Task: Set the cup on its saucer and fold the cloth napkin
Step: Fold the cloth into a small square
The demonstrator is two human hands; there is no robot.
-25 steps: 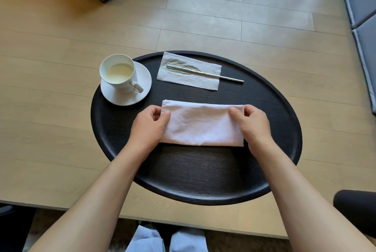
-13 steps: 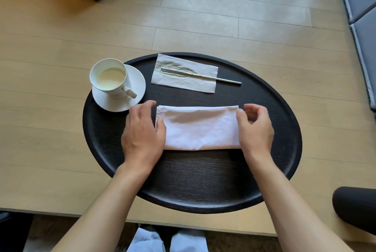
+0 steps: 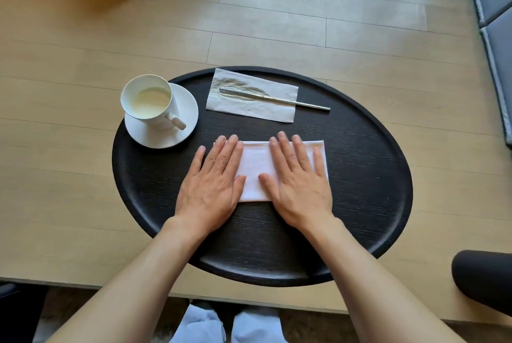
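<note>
A white cup (image 3: 151, 103) with a pale milky drink stands upright on its white saucer (image 3: 182, 132) at the left of the black oval tray (image 3: 374, 176). In the tray's middle lies the white cloth napkin (image 3: 255, 173), folded into a rectangle. My left hand (image 3: 214, 182) lies flat on its left part, fingers spread, and my right hand (image 3: 299, 179) lies flat on its right part. Both palms press down on the cloth and hide most of it; neither hand grips anything.
A paper napkin (image 3: 277, 93) with a metal utensil (image 3: 310, 105) on it lies at the tray's far side. The tray sits on a light wooden table (image 3: 55, 176). Grey cushions (image 3: 496, 10) are at the right, a dark rounded object (image 3: 484, 279) at the lower right.
My hands let go of the napkin's two ends, moved inward and flattened, palms down, on top of the folded cloth.
</note>
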